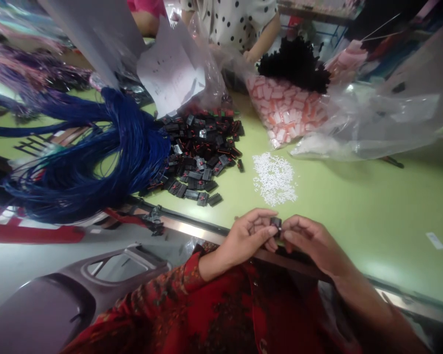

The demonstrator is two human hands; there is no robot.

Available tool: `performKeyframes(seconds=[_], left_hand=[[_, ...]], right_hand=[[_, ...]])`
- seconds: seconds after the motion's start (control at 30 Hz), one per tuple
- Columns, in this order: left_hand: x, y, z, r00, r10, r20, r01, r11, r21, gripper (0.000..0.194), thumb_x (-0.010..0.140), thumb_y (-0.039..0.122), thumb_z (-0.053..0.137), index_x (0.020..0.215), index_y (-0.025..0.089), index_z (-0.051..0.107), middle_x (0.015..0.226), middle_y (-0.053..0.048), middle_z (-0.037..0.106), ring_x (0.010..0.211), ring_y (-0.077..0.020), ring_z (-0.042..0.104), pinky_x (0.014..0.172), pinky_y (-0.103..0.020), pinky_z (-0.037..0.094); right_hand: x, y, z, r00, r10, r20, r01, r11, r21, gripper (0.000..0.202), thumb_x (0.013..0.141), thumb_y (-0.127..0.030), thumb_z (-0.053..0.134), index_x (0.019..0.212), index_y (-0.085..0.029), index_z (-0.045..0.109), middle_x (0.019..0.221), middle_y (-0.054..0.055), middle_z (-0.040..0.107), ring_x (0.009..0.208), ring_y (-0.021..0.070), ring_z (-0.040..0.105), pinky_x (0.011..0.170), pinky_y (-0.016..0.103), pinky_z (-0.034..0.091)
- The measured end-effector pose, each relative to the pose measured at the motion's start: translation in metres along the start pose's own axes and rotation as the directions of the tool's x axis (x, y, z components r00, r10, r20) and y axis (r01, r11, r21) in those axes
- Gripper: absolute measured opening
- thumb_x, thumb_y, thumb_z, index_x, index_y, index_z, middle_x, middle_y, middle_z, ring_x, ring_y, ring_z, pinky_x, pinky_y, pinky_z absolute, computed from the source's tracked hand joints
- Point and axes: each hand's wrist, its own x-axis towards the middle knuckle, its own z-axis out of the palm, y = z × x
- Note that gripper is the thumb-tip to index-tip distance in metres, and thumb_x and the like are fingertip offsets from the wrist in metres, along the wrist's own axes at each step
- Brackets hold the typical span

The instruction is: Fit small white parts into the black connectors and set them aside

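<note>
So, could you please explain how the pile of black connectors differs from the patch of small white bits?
The black connectors are dark with some red or orange marks, while the white bits look plain white. Each black connector is clearly larger than each white bit. The black connectors lie heaped over one another, whereas the white bits are spread in a thin patch. Both groups lie loose on the green table.

Left hand, right hand close together, fingers bent
</note>
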Motion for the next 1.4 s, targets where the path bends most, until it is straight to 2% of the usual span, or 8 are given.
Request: performKeyframes(seconds=[0.1, 0.23, 0.53, 0.63, 0.8, 0.87, 1.03, 1.4], left_hand=[[0.007, 0.005, -0.003, 0.996, -0.023, -0.090, 0.015, 0.996, -0.084, 0.042, 0.087, 0.039, 0.079, 0.117, 0.015, 0.064, 0.074, 0.000, 0.069, 0.063, -0.0129, 0.071, 0.065, -0.026, 0.060], [0.010, 0.006, -0.006, 0.990, -0.050, -0.129, 0.033, 0.991, -0.130, 0.040, 0.084, 0.035, 0.082, 0.116, 0.015, 0.067, 0.078, 0.000, 0.069, 0.066, -0.0123, 0.071, 0.068, -0.026, 0.060], [0.009, 0.005, -0.004, 0.991, -0.051, -0.127, 0.029, 0.985, -0.171, 0.043, 0.080, 0.034, 0.086, 0.115, 0.016, 0.068, 0.082, 0.000, 0.068, 0.066, -0.0116, 0.070, 0.066, -0.025, 0.060], [0.009, 0.005, -0.004, 0.992, -0.047, -0.121, 0.027, 0.985, -0.169, 0.043, 0.080, 0.033, 0.086, 0.115, 0.016, 0.068, 0.082, 0.000, 0.067, 0.066, -0.0109, 0.070, 0.065, -0.024, 0.060], [0.009, 0.005, -0.002, 0.994, -0.032, -0.109, 0.012, 0.985, -0.175, 0.043, 0.080, 0.034, 0.086, 0.114, 0.015, 0.068, 0.083, 0.000, 0.066, 0.065, -0.0109, 0.070, 0.065, -0.024, 0.060], [0.009, 0.005, -0.002, 0.994, -0.024, -0.105, 0.005, 0.985, -0.172, 0.043, 0.080, 0.034, 0.086, 0.114, 0.015, 0.068, 0.084, 0.000, 0.066, 0.065, -0.0112, 0.070, 0.065, -0.025, 0.061], [0.008, 0.004, -0.001, 0.996, -0.002, -0.092, -0.012, 0.988, -0.155, 0.043, 0.081, 0.033, 0.085, 0.115, 0.015, 0.067, 0.087, 0.000, 0.067, 0.066, -0.0108, 0.070, 0.066, -0.026, 0.061], [0.009, -0.001, -0.002, 0.997, 0.012, -0.082, -0.022, 0.992, -0.122, 0.042, 0.083, 0.033, 0.083, 0.117, 0.016, 0.066, 0.088, -0.001, 0.068, 0.066, -0.0105, 0.071, 0.066, -0.024, 0.061]], right_hand=[[0.019, -0.002, -0.015, 0.977, -0.179, -0.115, 0.130, 0.929, -0.346, 0.017, 0.090, -0.038, 0.069, 0.091, -0.021, 0.069, 0.080, 0.003, 0.071, 0.069, 0.0172, 0.066, 0.068, 0.033, 0.054], [0.043, 0.006, -0.026, 0.891, -0.449, -0.065, 0.253, 0.611, -0.750, 0.014, 0.095, -0.028, 0.060, 0.086, -0.021, 0.070, 0.086, 0.004, 0.069, 0.074, 0.0184, 0.064, 0.072, 0.034, 0.051], [0.059, 0.018, -0.020, 0.776, -0.613, 0.145, 0.307, 0.166, -0.937, 0.025, 0.100, -0.021, 0.047, 0.084, -0.018, 0.065, 0.078, 0.006, 0.061, 0.067, 0.0193, 0.051, 0.065, 0.033, 0.041], [0.061, 0.017, -0.019, 0.792, -0.602, 0.102, 0.311, 0.254, -0.916, 0.022, 0.097, -0.021, 0.049, 0.080, -0.019, 0.062, 0.077, 0.006, 0.059, 0.065, 0.0186, 0.048, 0.063, 0.034, 0.039], [0.046, 0.003, -0.012, 0.920, -0.356, -0.161, 0.244, 0.845, -0.475, 0.012, 0.092, -0.029, 0.060, 0.084, -0.020, 0.063, 0.073, 0.000, 0.060, 0.062, 0.0148, 0.051, 0.061, 0.030, 0.043], [0.037, -0.005, -0.006, 0.967, -0.198, -0.158, 0.166, 0.966, -0.196, 0.015, 0.091, -0.033, 0.064, 0.084, -0.020, 0.064, 0.069, -0.002, 0.059, 0.061, 0.0133, 0.050, 0.060, 0.028, 0.043], [0.027, -0.011, 0.005, 0.996, -0.068, -0.065, 0.074, 0.992, 0.106, 0.018, 0.088, -0.036, 0.071, 0.082, -0.019, 0.066, 0.066, -0.003, 0.057, 0.060, 0.0106, 0.047, 0.060, 0.027, 0.041], [0.026, -0.010, 0.010, 0.997, -0.080, -0.025, 0.083, 0.984, 0.157, 0.019, 0.091, -0.035, 0.070, 0.081, -0.020, 0.066, 0.071, -0.001, 0.064, 0.066, 0.0130, 0.057, 0.069, 0.031, 0.050]])
